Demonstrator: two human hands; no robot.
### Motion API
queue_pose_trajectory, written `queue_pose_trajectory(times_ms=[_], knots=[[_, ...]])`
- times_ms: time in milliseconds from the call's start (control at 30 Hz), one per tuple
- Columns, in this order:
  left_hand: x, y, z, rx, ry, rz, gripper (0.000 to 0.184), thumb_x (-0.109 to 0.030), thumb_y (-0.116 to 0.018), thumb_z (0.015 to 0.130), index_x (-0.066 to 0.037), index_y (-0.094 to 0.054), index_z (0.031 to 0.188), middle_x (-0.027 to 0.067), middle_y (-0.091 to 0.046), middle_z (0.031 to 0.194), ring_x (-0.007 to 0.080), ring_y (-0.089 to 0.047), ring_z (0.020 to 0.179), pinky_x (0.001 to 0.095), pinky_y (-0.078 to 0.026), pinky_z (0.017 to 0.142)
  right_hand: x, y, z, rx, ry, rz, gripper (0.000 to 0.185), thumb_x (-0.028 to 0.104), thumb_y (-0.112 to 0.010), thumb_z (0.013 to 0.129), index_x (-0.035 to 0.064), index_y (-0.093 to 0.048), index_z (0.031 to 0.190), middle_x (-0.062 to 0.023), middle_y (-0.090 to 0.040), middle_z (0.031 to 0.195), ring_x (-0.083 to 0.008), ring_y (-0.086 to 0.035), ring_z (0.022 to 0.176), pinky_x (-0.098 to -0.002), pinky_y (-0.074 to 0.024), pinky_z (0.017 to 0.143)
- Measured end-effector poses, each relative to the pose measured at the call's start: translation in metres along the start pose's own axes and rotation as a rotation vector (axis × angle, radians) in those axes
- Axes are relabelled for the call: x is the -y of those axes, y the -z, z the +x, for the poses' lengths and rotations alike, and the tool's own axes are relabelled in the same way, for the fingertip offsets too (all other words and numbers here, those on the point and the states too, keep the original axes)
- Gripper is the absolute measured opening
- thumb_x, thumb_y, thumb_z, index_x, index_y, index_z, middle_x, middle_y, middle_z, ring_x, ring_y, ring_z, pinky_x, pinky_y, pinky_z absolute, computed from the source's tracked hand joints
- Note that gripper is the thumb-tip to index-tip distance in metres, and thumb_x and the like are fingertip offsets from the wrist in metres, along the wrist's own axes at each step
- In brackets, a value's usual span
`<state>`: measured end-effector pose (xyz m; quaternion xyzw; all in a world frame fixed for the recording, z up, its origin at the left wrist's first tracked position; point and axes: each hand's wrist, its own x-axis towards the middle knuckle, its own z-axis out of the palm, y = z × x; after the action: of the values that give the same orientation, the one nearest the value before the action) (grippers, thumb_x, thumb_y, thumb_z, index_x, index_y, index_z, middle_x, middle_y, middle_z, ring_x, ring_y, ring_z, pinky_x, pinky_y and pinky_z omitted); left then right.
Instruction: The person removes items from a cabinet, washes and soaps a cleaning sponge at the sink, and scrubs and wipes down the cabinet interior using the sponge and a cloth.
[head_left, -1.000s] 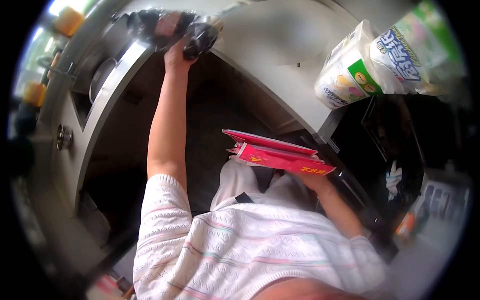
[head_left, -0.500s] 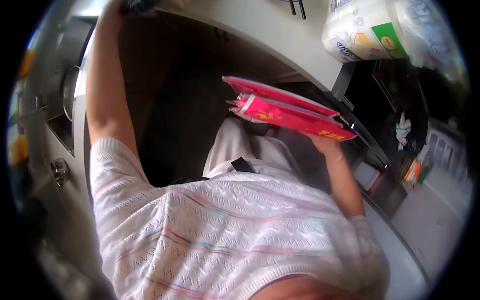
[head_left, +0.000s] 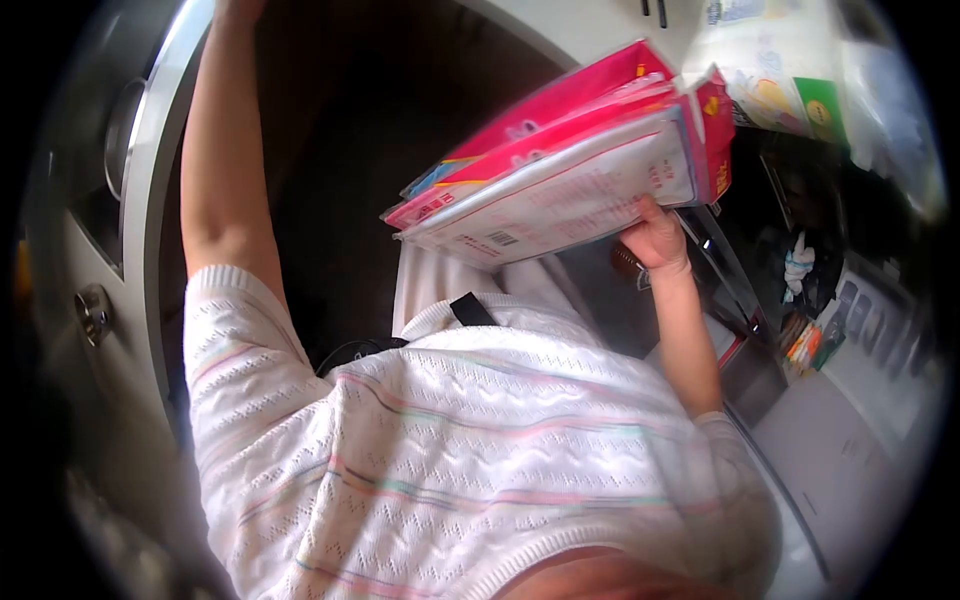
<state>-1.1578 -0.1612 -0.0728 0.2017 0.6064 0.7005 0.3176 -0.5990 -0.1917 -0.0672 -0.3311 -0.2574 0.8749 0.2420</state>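
My right hand [head_left: 657, 236] is closed on the lower right edge of several flat pink packets [head_left: 560, 130], its thumb lying over the nearest one. That nearest packet shows its white back [head_left: 570, 200] with pink print and a barcode. The packets are held tilted in front of my body, fanned a little apart. My left arm stretches forward along the counter edge. Only the wrist and base of my left hand [head_left: 238, 8] show at the top edge; its fingers are out of frame.
A plastic-wrapped pack of paper rolls [head_left: 780, 80] stands on the pale counter [head_left: 600, 25] at upper right. On the left is a grey-white counter edge [head_left: 150, 200] beside a sink [head_left: 95, 200]. A white ribbed rack [head_left: 880, 300] and small colourful packages [head_left: 808, 342] lie at right.
My right hand has raised and turned the pink packets, so the white back now faces me. My left hand has moved up, mostly out of view, with the dark thing beside it.
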Motion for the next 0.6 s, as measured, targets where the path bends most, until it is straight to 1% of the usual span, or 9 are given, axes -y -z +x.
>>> queue_pose_trajectory(times_ms=[67, 167, 200, 233, 300, 333, 367, 400, 600], knots=[[-0.005, 0.003, -0.045, 0.17, -0.082, 0.222, 0.074, -0.053, -0.055, 0.079, -0.004, -0.035, 0.13, 0.0109, -0.054, 0.115, 0.0226, -0.053, 0.101, 0.0367, -0.043, 0.084, -0.002, 0.013, 0.004, 0.033, -0.043, 0.049, 0.057, 0.023, -0.071, 0.074, 0.0126, -0.045, 0.125, -0.0034, -0.051, 0.123, -0.0228, -0.044, 0.117, -0.0429, -0.031, 0.1], [0.008, -0.02, -0.149, 0.776, 0.083, 0.259, 0.068, -0.051, -0.055, 0.079, -0.004, -0.042, 0.126, 0.011, -0.054, 0.116, 0.0217, -0.052, 0.106, 0.035, -0.041, 0.088, -0.007, 0.021, 0.012, 0.089, -0.07, 0.067, 0.059, 0.025, -0.071, 0.073, 0.0126, -0.045, 0.125, -0.004, -0.051, 0.123, -0.0235, -0.043, 0.117, -0.0433, -0.0307, 0.1], [0.017, -0.03, -0.184, 0.931, 0.192, 0.191, 0.085, -0.061, -0.061, 0.068, -0.003, -0.042, 0.127, 0.0122, -0.052, 0.119, 0.0207, -0.051, 0.108, 0.0346, -0.041, 0.088, -0.012, 0.026, 0.017, 0.126, -0.102, 0.089, 0.06, 0.025, -0.07, 0.074, 0.0119, -0.043, 0.126, -0.0043, -0.05, 0.125, -0.0241, -0.042, 0.118, -0.0434, -0.0307, 0.1], [0.021, -0.039, -0.215, 1.043, 0.378, 0.111, 0.093, -0.057, -0.073, 0.058, -0.003, -0.041, 0.128, 0.0121, -0.053, 0.119, 0.0198, -0.052, 0.106, 0.0329, -0.041, 0.088, -0.014, 0.024, 0.022, 0.122, -0.102, 0.085, 0.06, 0.025, -0.07, 0.074, 0.0116, -0.043, 0.127, -0.0047, -0.05, 0.125, -0.0244, -0.043, 0.118, -0.0434, -0.0308, 0.1], [0.03, -0.045, -0.267, 1.072, 0.577, -0.034, 0.065, -0.034, -0.077, 0.065, -0.002, -0.053, 0.116, 0.0128, -0.061, 0.103, 0.0186, -0.057, 0.092, 0.0299, -0.044, 0.083, -0.02, 0.016, 0.029, 0.114, -0.1, 0.067, 0.06, 0.024, -0.068, 0.076, 0.011, -0.041, 0.127, -0.0054, -0.05, 0.125, -0.0251, -0.043, 0.118, -0.0435, -0.0311, 0.1], [0.034, -0.041, -0.275, 1.052, 0.658, 0.038, 0.055, -0.028, -0.077, 0.067, -0.001, -0.057, 0.111, 0.0112, -0.063, 0.097, 0.0173, -0.059, 0.087, 0.0286, -0.045, 0.08, -0.019, 0.007, 0.032, 0.148, -0.127, 0.121, 0.046, 0.014, -0.063, 0.081, 0.0096, -0.044, 0.123, -0.0051, -0.052, 0.12, -0.0216, -0.047, 0.113, -0.0405, -0.0363, 0.097], [0.038, -0.036, -0.282, 1.029, 0.74, 0.111, 0.045, -0.022, -0.076, 0.068, -0.001, -0.06, 0.105, 0.0095, -0.064, 0.092, 0.0161, -0.06, 0.081, 0.0273, -0.046, 0.078, -0.023, 0.009, 0.034, 0.105, -0.158, 0.098, 0.045, 0.013, -0.061, 0.082, 0.0084, -0.044, 0.123, -0.0055, -0.052, 0.12, -0.021, -0.047, 0.113, -0.0394, -0.0368, 0.096], [0.039, -0.031, -0.292, 0.942, 0.702, 0.094, 0.03, -0.019, -0.073, 0.073, -0.001, -0.064, 0.095, 0.0066, -0.066, 0.084, 0.0136, -0.06, 0.074, 0.0262, -0.047, 0.074, -0.029, 0.011, 0.037, 0.064, -0.188, 0.074, 0.043, 0.012, -0.06, 0.083, 0.0073, -0.044, 0.123, -0.0059, -0.052, 0.119, -0.0205, -0.048, 0.112, -0.0384, -0.0374, 0.096], [0.048, 0.01, -0.326, 0.579, 0.818, -0.027, 0.027, -0.017, -0.072, 0.073, -0.001, -0.064, 0.093, 0.0047, -0.064, 0.084, 0.0108, -0.059, 0.074, 0.0241, -0.047, 0.072, -0.041, -0.005, 0.046, 0.002, -0.337, 0.001, 0.035, 0.01, -0.052, 0.088, 0.0041, -0.045, 0.122, -0.007, -0.053, 0.118, -0.019, -0.052, 0.108, -0.0359, -0.0414, 0.093]])
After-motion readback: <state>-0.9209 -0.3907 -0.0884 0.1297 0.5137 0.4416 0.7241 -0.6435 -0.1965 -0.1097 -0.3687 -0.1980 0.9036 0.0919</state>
